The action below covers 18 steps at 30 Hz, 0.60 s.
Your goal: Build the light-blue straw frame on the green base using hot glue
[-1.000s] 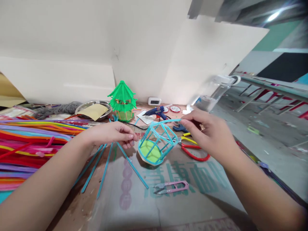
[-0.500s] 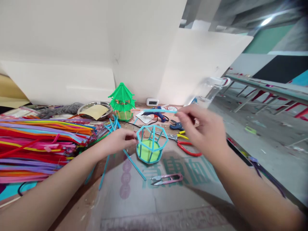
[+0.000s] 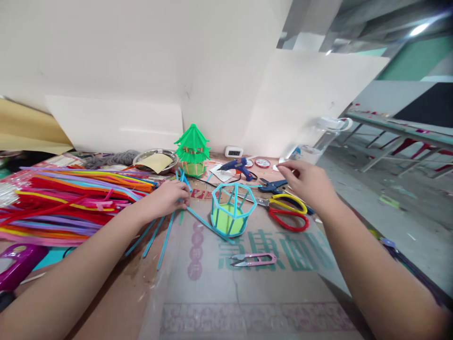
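Note:
My left hand (image 3: 171, 196) is closed in a pinch on a blue pipe cleaner (image 3: 203, 219), which slants down to the right along the front of a light-blue octagonal frame (image 3: 235, 217). The frame stands upright on a green base, its top open and crossed by one bar. My right hand (image 3: 307, 182) hovers above the red-and-yellow scissors (image 3: 288, 212), thumb and forefinger brought together; nothing shows between them. Several blue pipe cleaners (image 3: 166, 241) lie below my left hand. Pink thread snips (image 3: 255, 259) rest in front of the frame.
Behind stand a green tiered-roof model (image 3: 193, 151), a metal dish (image 3: 171, 158), a blue glue gun (image 3: 237, 165), a small digital clock (image 3: 233, 151) and a clear bottle (image 3: 318, 139). Pliers (image 3: 272, 185) lie by the scissors. Colourful pipe cleaners (image 3: 81, 203) are heaped left, near a purple tool (image 3: 21, 262).
The light-blue pipe cleaner in my right hand no longer shows there. My left hand has left the frame's side and now grips a blue pipe cleaner, whose far end moved up and right.

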{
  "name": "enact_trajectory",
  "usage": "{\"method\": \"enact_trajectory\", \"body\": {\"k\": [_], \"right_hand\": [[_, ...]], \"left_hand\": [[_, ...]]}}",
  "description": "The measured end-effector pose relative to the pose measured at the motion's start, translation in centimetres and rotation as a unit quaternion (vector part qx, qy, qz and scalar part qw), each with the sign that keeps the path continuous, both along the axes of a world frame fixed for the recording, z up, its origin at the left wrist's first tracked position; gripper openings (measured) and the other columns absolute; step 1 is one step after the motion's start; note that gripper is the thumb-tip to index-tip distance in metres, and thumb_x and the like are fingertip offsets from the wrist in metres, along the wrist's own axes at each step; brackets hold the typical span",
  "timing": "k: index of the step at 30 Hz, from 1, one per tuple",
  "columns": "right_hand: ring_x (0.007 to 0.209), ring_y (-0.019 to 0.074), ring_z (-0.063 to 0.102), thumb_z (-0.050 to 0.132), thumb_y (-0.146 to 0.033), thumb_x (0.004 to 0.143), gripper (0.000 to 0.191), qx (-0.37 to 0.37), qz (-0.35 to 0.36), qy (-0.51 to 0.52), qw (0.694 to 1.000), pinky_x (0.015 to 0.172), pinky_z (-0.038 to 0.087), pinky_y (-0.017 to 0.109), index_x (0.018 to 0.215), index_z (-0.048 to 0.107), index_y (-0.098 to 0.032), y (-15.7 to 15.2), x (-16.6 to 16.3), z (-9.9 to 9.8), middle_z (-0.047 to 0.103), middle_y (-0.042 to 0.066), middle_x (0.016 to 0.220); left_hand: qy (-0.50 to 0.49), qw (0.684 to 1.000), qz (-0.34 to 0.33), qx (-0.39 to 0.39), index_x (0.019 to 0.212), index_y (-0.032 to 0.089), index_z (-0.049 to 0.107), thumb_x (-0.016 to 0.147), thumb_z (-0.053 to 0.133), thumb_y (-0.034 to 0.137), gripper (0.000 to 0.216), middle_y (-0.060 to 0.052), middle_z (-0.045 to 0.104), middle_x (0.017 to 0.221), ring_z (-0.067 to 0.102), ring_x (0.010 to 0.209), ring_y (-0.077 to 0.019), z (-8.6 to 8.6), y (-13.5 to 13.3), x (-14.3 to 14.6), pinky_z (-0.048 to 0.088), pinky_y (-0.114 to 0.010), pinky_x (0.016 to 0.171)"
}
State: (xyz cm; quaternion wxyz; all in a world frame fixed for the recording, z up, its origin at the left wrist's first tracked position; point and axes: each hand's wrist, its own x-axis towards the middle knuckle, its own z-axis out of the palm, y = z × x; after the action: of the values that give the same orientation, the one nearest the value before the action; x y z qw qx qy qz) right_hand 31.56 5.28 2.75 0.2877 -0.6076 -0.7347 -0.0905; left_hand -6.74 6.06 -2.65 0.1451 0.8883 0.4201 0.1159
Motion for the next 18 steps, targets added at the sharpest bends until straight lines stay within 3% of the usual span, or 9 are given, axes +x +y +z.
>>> {"method": "enact_trajectory", "body": {"k": [4,7,9,12,14,18], "right_hand": [[0.069,0.0211,0.064,0.056,-0.037,0.09,0.027,0.059,0.017,0.05,0.997,0.062,0.044,0.032,0.095,0.077,-0.02,-2.7,-0.6,2.8,0.075,0.007,0.085],[0.071,0.0203,0.066,0.056,-0.033,0.091,0.024,0.072,0.061,0.083,0.992,0.063,0.048,0.032,0.094,0.077,-0.02,-4.5,-1.8,3.8,0.076,0.006,0.083],[0.079,0.0208,0.069,0.056,-0.031,0.092,0.024,0.056,0.108,0.11,0.986,0.069,0.052,0.033,0.099,0.076,-0.021,-5.5,-2.9,4.1,0.077,0.007,0.09],[0.096,0.0216,0.07,0.056,-0.033,0.094,0.027,0.008,0.204,0.177,0.963,0.084,0.056,0.037,0.114,0.072,-0.023,-7.1,-5.1,4.1,0.076,0.006,0.107],[0.106,0.0221,0.069,0.055,-0.034,0.095,0.035,-0.017,0.27,0.22,0.937,0.091,0.056,0.04,0.128,0.063,-0.026,-8.1,-6.8,4.4,0.073,0.006,0.116],[0.117,0.025,0.064,0.049,-0.041,0.098,0.043,0.002,0.307,0.25,0.918,0.092,0.057,0.044,0.14,0.052,-0.032,-9.7,-9.8,6.4,0.069,0.005,0.124]], "left_hand": [[-0.112,0.992,-0.031,-0.057,0.088,0.018,0.071,0.086,0.059,0.038,0.023,-0.009,0.068,0.11,0.061,0.105,-0.0219,2.9,-0.8,-1.1,0.044,-0.034,0.099],[-0.236,0.966,0.019,-0.102,0.085,0.018,0.066,0.084,0.063,0.043,0.025,-0.007,0.068,0.108,0.062,0.104,-0.0216,4.3,-1.5,-1.5,0.047,-0.033,0.096],[-0.344,0.934,0.054,-0.087,0.082,0.018,0.061,0.081,0.067,0.045,0.027,-0.006,0.068,0.103,0.062,0.1,-0.0214,4.6,-1.8,-0.9,0.048,-0.033,0.092],[-0.463,0.88,0.109,-0.024,0.088,0.017,0.06,0.081,0.068,0.046,0.031,-0.005,0.066,0.098,0.061,0.093,-0.0194,5.4,-2.7,1.3,0.049,-0.031,0.086],[-0.485,0.864,0.139,0.007,0.093,0.018,0.06,0.083,0.067,0.045,0.03,-0.002,0.066,0.095,0.061,0.088,-0.0172,6.5,-3.7,3.6,0.05,-0.029,0.083],[-0.447,0.889,0.084,0.054,0.094,0.018,0.062,0.086,0.064,0.041,0.024,-0.002,0.068,0.095,0.062,0.089,-0.0176,9.4,-6.3,8.8,0.05,-0.03,0.083]]}}
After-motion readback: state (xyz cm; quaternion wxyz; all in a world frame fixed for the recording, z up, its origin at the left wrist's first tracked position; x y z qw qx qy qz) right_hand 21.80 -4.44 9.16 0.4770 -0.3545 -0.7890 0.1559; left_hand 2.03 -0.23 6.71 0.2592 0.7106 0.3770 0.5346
